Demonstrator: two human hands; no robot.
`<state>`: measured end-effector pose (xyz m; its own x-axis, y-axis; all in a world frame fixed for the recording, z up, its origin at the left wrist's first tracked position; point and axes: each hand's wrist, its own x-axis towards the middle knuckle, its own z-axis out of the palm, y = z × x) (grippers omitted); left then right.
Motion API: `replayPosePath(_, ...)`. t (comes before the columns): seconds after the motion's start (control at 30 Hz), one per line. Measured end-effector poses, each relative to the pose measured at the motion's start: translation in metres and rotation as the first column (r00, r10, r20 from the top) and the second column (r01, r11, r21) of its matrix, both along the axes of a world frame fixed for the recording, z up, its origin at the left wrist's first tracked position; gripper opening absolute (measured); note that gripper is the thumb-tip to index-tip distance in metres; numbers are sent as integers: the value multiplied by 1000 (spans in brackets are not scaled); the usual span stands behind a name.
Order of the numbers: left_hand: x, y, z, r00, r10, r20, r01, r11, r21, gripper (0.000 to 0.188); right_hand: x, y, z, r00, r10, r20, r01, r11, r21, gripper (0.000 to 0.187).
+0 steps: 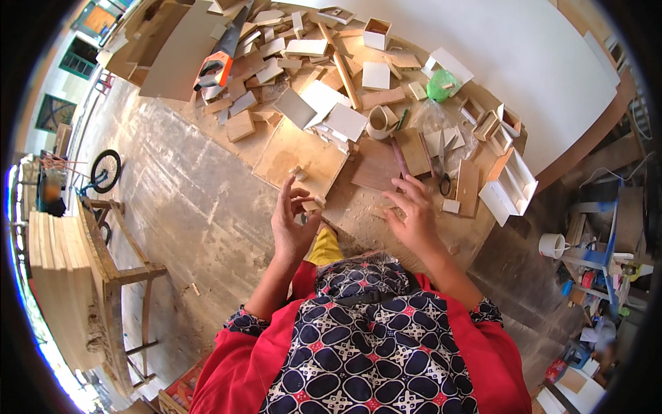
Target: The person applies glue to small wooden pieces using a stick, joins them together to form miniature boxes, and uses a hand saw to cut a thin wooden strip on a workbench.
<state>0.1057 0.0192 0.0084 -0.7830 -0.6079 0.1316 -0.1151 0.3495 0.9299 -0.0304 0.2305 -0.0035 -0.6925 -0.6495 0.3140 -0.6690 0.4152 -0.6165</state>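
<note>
My left hand is pinched round a small light wooden piece, part of it hidden by the fingers. Just beyond its fingertips, a second small wooden piece stands on a square plywood board. My right hand is held in the air with fingers apart and nothing in it. Past those fingers lie a flat brown board and a dark reddish strip. A pair of scissors with black handles rests to their right.
Wood offcuts are heaped at the back, with an orange-handled saw on top. A roll of tape, a green plastic item and white-and-wood boxes lie farther right. A wooden trestle stands left; a cluttered shelf stands right.
</note>
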Motion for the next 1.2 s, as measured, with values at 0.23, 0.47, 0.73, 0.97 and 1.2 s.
replayPosePath(0.23, -3, -12, -4, 998, 33, 59, -15, 958, -288, 83, 4, 0, 8, 1000, -2, 4, 2, 1000, -23, 27)
replayPosePath(0.47, -4, -17, -5, 989, 99, 110, -69, 967, -245, 89, 8, 0, 8, 1000, -5, -4, 5, 1000, -26, 26)
replayPosePath(0.73, -2, -18, -20, 992, 129, 8, -129, 990, 62, 86, 8, 1, 7, 1000, -6, 3, 6, 1000, -29, 24)
replayPosePath(0.97, 4, -20, -30, 998, 56, -7, -56, 998, 28, 76, 9, 1, 4, 1000, 8, 6, -8, 999, -33, 24)
replayPosePath(1.2, 11, -11, -13, 982, -80, -173, 175, 734, 656, 57, 13, -3, 13, 998, 42, 40, -38, 996, -86, 24)
